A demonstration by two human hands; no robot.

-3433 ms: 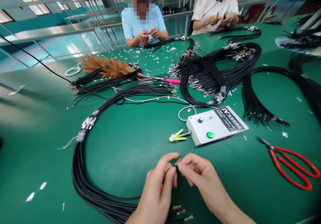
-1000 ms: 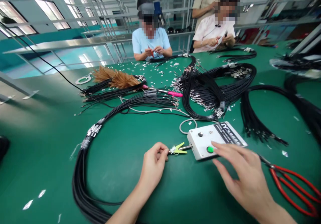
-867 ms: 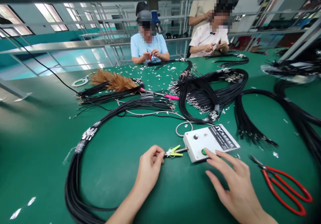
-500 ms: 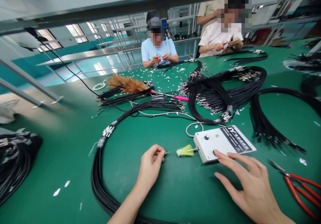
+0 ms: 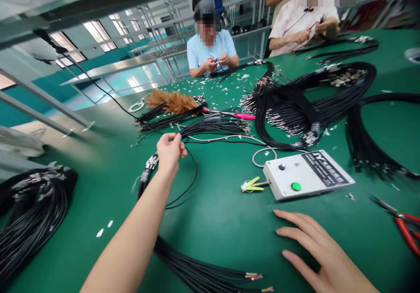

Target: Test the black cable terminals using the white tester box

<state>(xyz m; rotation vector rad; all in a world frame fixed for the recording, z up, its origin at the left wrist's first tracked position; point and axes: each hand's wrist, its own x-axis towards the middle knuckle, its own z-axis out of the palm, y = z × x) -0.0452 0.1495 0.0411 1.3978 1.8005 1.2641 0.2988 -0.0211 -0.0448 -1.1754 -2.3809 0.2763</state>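
My left hand (image 5: 171, 150) is closed on a thin black cable (image 5: 196, 170), which loops down from the fingers beside a curved bundle of black cables (image 5: 183, 258). Colored wire ends show at the bundle's near end. My right hand (image 5: 311, 245) is open over the green table, fingers spread, touching nothing I can see. Just beyond it lies a white box (image 5: 278, 174) with a black knob and a green button (image 5: 295, 186). A yellow-green clip-like piece (image 5: 253, 185) sits on the rod at the box's left side.
Red-handled pliers (image 5: 405, 231) lie at the right. More black cable bundles (image 5: 288, 109) and a pink-handled tool (image 5: 244, 116) are farther back, and another pile (image 5: 36, 218) is at the left. Across the table (image 5: 223, 223), people hold tools and cables.
My left hand has moved up and left to the cable bundle. My right hand has come off the box's button, which now shows green. The view has shifted.
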